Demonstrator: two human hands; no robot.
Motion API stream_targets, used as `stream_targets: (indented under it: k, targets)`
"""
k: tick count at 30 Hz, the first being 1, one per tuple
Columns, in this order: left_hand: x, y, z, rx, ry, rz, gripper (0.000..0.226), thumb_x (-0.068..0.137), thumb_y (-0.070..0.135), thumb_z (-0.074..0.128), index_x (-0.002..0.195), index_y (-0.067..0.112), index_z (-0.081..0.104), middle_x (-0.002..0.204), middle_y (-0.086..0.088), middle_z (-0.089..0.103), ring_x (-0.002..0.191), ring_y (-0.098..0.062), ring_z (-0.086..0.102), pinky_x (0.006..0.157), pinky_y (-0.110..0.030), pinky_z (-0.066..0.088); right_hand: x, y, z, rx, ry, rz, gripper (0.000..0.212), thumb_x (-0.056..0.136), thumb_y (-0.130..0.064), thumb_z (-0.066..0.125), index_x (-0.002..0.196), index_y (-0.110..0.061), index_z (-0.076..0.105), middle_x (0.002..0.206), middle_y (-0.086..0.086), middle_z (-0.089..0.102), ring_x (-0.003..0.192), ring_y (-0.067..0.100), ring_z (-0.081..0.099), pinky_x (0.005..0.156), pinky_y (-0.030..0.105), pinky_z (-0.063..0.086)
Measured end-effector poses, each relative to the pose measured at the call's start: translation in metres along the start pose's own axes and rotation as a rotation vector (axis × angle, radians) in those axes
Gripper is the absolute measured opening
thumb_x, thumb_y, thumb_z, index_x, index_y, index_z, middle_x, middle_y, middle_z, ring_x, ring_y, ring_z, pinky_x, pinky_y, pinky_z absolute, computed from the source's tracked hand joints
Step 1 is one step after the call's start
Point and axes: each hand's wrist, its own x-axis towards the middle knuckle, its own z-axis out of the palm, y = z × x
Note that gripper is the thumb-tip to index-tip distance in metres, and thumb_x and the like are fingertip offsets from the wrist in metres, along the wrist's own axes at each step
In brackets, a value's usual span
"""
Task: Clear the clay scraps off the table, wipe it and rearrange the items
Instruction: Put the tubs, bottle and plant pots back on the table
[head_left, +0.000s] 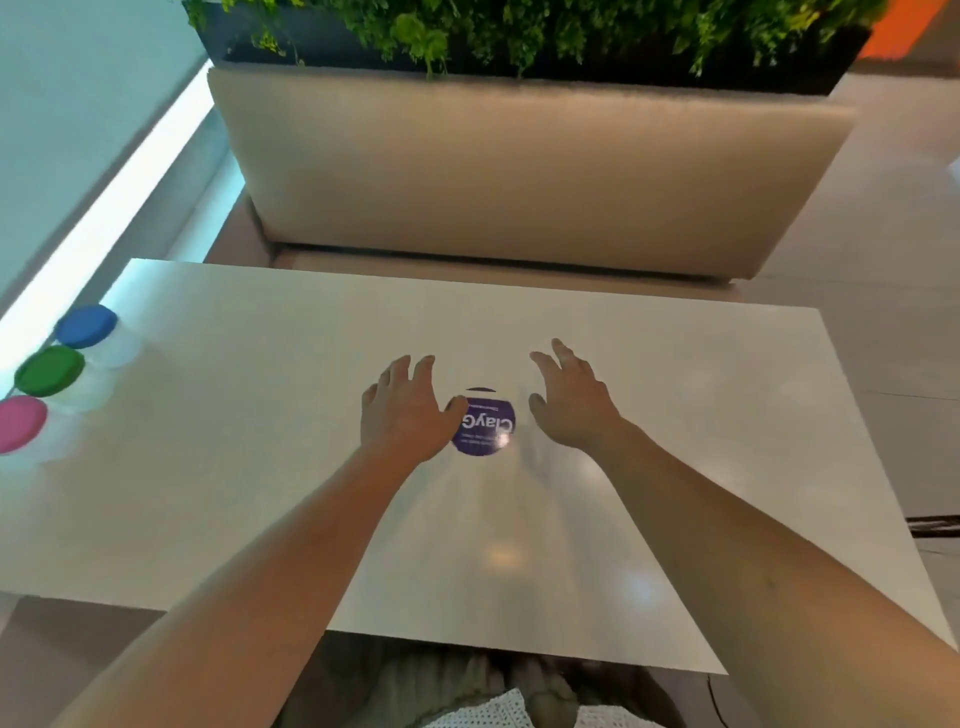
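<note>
Purple-lidded clay tub (483, 423) stands mid-tabletop (675, 389). Left hand (405, 410) just left of tub, thumb at lid edge, contact unclear. Right hand (571, 402) just right of tub, slightly apart. Both grips wide open, fingers spread, nothing held. Blue-lidded tub (85, 326), green-lidded tub (49, 370) and pink-lidded tub (21, 423) lined up well left of purple tub. No scraps visible, surface glossy: clearing and wiping judged done, rearranging left.
</note>
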Motion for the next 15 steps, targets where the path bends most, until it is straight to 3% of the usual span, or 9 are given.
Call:
stream_targets:
  k: [9,15]
  targets:
    - [-0.024,0.107,0.023,0.034,-0.073,0.097,0.076,0.094,0.063,0.051,0.158,0.027,0.032,0.166,-0.006,0.026,0.151,-0.027,0.028,0.121,-0.047,0.026,-0.044,0.108,-0.037,0.075,0.017,0.107,0.059,0.102,-0.027,0.049,0.157,-0.026,0.029,0.17,0.003,0.007,0.153,0.028,0.015,0.115,0.048,0.031]
    - [-0.008,0.14,0.026,0.109,-0.141,0.235,0.072,0.095,0.065,0.048,0.156,0.029,0.037,0.171,-0.009,0.009,0.156,-0.029,0.015,0.123,-0.05,0.023,-0.057,0.147,-0.047,0.12,0.089,0.216,0.055,0.102,-0.027,0.051,0.154,-0.025,0.034,0.169,0.005,0.01,0.152,0.028,0.018,0.114,0.047,0.032]
